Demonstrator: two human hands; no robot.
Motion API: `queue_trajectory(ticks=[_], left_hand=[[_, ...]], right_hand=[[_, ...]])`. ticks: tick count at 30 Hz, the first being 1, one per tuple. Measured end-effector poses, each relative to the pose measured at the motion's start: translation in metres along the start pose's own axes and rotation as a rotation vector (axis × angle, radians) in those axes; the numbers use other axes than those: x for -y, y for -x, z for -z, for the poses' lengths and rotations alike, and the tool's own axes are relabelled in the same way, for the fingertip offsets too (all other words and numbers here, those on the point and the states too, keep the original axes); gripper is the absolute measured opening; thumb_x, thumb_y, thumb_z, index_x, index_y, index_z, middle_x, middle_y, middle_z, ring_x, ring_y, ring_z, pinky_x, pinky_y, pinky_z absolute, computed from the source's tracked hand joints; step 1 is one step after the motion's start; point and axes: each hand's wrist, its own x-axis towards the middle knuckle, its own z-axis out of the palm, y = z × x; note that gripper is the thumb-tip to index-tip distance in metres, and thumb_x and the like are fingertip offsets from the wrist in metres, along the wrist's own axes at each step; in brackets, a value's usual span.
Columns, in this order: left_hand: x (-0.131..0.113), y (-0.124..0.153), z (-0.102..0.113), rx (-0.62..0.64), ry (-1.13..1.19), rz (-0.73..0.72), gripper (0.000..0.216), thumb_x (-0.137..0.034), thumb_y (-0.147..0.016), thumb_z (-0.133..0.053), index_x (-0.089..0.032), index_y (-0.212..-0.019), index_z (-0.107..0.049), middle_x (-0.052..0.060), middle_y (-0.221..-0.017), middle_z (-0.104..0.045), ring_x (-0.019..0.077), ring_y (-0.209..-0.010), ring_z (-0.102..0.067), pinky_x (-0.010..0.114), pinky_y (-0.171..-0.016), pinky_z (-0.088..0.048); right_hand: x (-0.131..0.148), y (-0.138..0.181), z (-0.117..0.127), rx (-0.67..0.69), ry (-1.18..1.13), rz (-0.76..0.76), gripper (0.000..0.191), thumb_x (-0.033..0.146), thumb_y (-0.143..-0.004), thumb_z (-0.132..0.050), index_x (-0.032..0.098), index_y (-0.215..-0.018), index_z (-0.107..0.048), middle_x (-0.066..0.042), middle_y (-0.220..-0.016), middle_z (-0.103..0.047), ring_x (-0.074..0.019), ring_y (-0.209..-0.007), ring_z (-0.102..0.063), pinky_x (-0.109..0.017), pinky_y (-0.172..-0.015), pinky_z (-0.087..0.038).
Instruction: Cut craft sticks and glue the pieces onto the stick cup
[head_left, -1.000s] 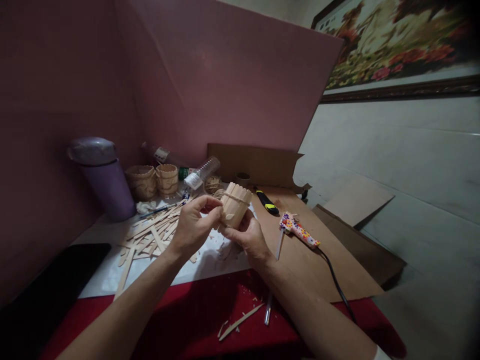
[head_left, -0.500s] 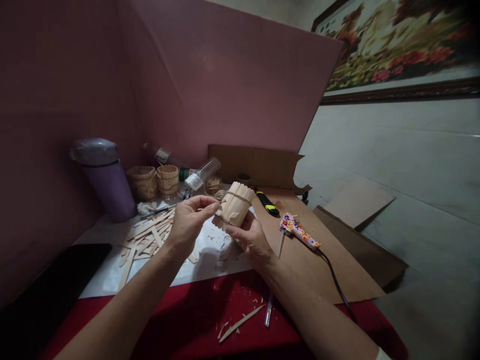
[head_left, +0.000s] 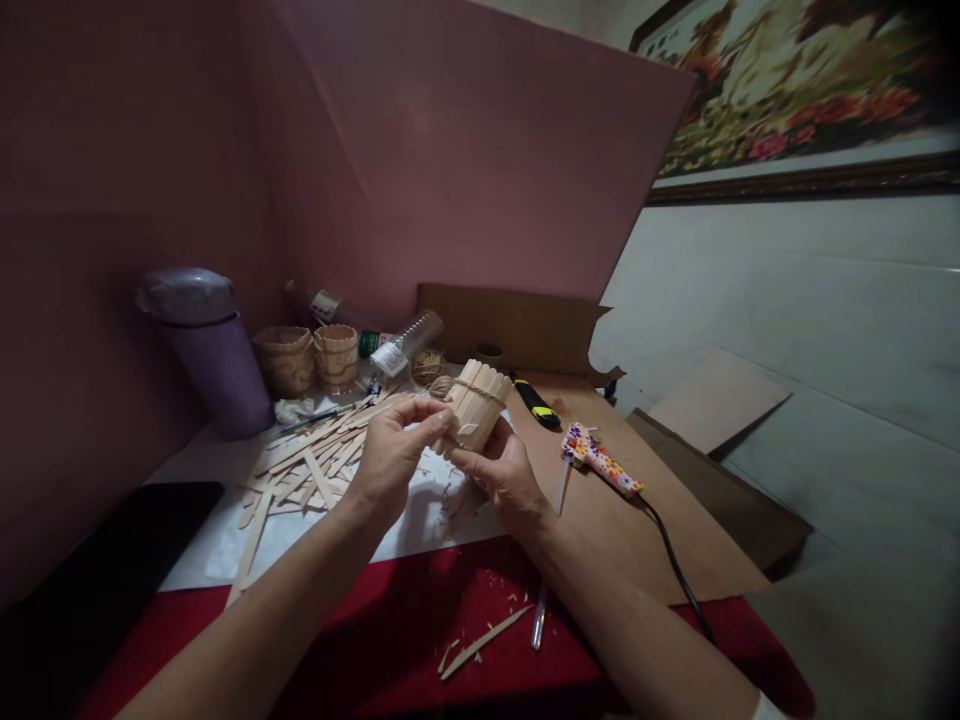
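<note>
A small cup of craft sticks (head_left: 477,405), bound round with twine, is held tilted above the table. My right hand (head_left: 506,480) grips it from below and the right, thumb along its lower edge. A small pale leaf-shaped piece shows on the cup's side. The thumb and forefinger of my left hand (head_left: 401,445) are pinched together against the cup's left side; whatever is between them is hidden or too small to make out. Loose craft sticks (head_left: 311,475) lie in a pile beside my left hand.
A purple tumbler (head_left: 217,365), two wooden cups (head_left: 336,358), plastic bottles (head_left: 409,342) and a twine ball (head_left: 428,367) stand behind. To the right, a utility knife (head_left: 536,402) and a corded glue gun (head_left: 600,460) rest on cardboard (head_left: 652,540). Wood shavings and a split stick (head_left: 484,643) lie in front.
My left hand has moved right, its pinched fingertips now against the cup's side. The cup has shifted very slightly in my right hand's grip.
</note>
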Motion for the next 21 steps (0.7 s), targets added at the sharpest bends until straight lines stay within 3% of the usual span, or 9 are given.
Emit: queue_trajectory(ticks=[9,13,18,21], left_hand=[[-0.003,0.0,-0.001,-0.035,-0.105,-0.067,0.016,-0.029,-0.062,-0.075,-0.015,-0.066,-0.068,0.003,-0.071,-0.064,0.0135,-0.066,-0.055,0.026,-0.062,-0.042],[-0.008,0.0,0.002,-0.013,-0.278,-0.161,0.012,-0.027,-0.065,-0.069,-0.016,-0.067,-0.065,0.002,-0.073,-0.062,0.0144,-0.065,-0.055,0.027,-0.058,-0.042],[-0.009,0.0,0.005,-0.031,-0.499,-0.397,0.005,-0.021,-0.078,-0.058,-0.018,-0.075,-0.061,0.002,-0.073,-0.063,0.0146,-0.068,-0.056,0.028,-0.066,-0.043],[-0.007,0.0,0.006,0.003,-0.55,-0.459,0.008,-0.018,-0.08,-0.057,-0.017,-0.081,-0.065,0.002,-0.073,-0.064,0.0141,-0.068,-0.056,0.027,-0.064,-0.043]], right_hand=[[-0.002,0.0,0.0,-0.001,-0.005,0.002,0.065,0.021,-0.057,-0.088,0.022,-0.116,-0.059,-0.007,-0.117,-0.07,-0.0285,-0.11,-0.065,-0.046,-0.101,-0.049],[-0.002,0.0,0.001,0.001,0.009,0.014,0.065,0.022,-0.056,-0.087,0.022,-0.114,-0.059,-0.007,-0.119,-0.069,-0.0296,-0.113,-0.064,-0.048,-0.102,-0.048],[0.0,0.001,-0.001,0.003,0.027,0.021,0.068,0.021,-0.054,-0.088,0.023,-0.114,-0.057,-0.007,-0.122,-0.068,-0.0291,-0.113,-0.064,-0.047,-0.102,-0.049],[0.001,0.001,-0.003,-0.01,0.04,0.019,0.068,0.021,-0.054,-0.088,0.022,-0.114,-0.056,-0.009,-0.123,-0.067,-0.0289,-0.114,-0.063,-0.047,-0.103,-0.048]])
